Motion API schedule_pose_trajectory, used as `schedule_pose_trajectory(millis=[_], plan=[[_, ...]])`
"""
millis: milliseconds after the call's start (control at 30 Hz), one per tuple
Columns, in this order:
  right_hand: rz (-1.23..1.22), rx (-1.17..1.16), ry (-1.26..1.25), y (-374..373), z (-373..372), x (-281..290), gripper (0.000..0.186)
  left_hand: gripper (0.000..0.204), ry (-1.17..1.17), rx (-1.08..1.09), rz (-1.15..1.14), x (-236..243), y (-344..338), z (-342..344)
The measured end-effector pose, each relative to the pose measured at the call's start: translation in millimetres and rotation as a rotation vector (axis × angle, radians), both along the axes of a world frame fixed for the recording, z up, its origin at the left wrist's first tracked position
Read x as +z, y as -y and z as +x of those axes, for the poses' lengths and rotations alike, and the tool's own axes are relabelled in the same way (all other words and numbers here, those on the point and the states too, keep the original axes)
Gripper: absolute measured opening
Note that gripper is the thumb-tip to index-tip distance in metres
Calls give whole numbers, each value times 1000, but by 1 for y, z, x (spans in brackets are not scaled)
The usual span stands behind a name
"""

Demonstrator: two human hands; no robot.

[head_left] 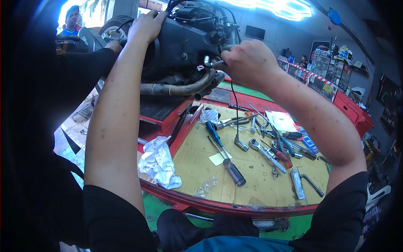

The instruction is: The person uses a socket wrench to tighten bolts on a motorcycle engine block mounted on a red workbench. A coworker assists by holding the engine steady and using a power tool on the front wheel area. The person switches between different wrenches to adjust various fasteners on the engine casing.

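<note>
In front of me is a scooter engine with a large black cover (178, 46). My left hand (147, 27) is closed over the cover's top edge, its fingertips partly hidden. My right hand (252, 63) grips a chrome L-shaped socket wrench (215, 64). The wrench's bent end shows to the left of my fist, close to the engine's right side; I cannot tell whether it sits on a bolt. Below it curves a brown exhaust pipe (189, 88). A black cable runs down from the engine to a spark plug cap (241, 143) on the bench.
A co-worker's hand (114, 45) is by the wheel (115, 27) at left. Cardboard (201, 172) on the red bench carries a ratchet (267, 155), screwdrivers (233, 171), pliers (282, 140), a tube (298, 184) and a white rag (158, 161). Another person (72, 21) stands at far left.
</note>
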State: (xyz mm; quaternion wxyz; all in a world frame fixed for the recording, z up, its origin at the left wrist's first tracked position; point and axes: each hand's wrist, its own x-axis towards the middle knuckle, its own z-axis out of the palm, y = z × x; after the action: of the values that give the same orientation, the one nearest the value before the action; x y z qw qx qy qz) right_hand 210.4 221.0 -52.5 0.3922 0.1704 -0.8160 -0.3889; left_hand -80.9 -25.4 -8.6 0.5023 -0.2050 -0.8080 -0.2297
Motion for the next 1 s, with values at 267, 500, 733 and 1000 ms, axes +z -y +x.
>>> schedule_pose_trajectory(millis=[267,500,733,1000], plan=[[297,-133,71,47,1,30,12,37,-164,131,-79,-8,-2,0],[514,-138,7,79,-30,43,6,36,-189,66,-164,-1,-3,21],[748,-211,78,92,-14,51,12,42,-134,-101,-78,9,14,4],[779,-14,10,50,-21,53,13,45,-111,10,-81,-3,7,37]])
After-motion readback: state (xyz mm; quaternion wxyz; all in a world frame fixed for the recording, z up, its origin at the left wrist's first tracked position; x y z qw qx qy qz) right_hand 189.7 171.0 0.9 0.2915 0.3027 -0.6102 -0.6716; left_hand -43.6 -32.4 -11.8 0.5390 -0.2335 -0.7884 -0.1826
